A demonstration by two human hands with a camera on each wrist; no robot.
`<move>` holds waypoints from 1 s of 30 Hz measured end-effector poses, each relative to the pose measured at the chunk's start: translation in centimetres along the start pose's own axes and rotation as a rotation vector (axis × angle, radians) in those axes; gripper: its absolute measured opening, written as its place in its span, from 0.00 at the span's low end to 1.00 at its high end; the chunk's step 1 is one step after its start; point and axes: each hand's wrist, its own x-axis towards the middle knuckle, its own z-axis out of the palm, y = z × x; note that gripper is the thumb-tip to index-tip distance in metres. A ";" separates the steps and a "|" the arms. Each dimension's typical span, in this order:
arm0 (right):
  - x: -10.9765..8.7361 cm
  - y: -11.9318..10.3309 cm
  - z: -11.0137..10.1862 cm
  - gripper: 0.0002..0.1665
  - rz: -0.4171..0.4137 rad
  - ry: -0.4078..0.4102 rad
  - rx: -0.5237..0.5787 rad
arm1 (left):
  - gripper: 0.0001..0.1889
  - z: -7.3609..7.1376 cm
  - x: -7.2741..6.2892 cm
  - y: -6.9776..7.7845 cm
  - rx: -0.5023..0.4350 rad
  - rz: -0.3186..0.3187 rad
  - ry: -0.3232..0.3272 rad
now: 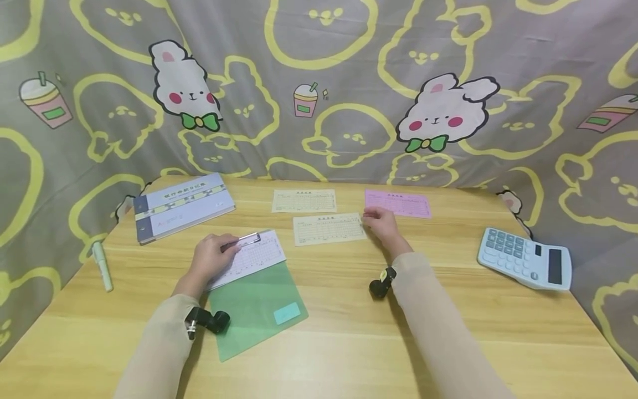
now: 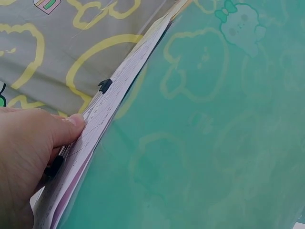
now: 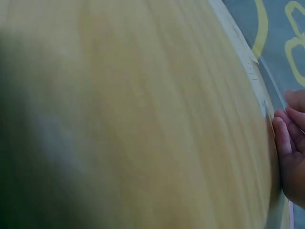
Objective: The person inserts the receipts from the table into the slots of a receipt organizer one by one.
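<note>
My left hand (image 1: 213,257) holds the metal clip (image 1: 241,242) at the top of a green clipboard (image 1: 254,313); the left wrist view shows its thumb pressing there. Printed white forms (image 1: 254,257) lie under the clip, with a pinkish sheet edge (image 2: 66,198) among them. At the right edge of the nearer pale yellow form (image 1: 329,228), my right hand (image 1: 381,226) pinches the paper between thumb and fingers. In the right wrist view the right hand (image 3: 293,143) is partly cut off by the frame.
Behind lie another pale yellow form (image 1: 304,200) and a pink form (image 1: 399,204). A blue-grey account book (image 1: 184,205) and a pale green marker (image 1: 102,266) are at the left. A light blue calculator (image 1: 523,257) sits at the right. A patterned curtain (image 1: 349,83) borders the wooden table (image 1: 359,343).
</note>
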 end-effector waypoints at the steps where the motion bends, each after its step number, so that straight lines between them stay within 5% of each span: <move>1: -0.1 0.0 0.1 0.20 -0.010 0.006 -0.021 | 0.13 0.0 0.0 0.0 -0.003 0.001 0.002; 11: -0.2 0.0 0.7 0.24 -0.079 -0.003 -0.293 | 0.13 -0.1 -0.1 0.3 0.002 -0.001 0.006; 30: -0.7 0.1 1.4 0.28 -0.142 0.034 -0.478 | 0.13 0.2 -0.1 0.1 -0.002 -0.005 0.018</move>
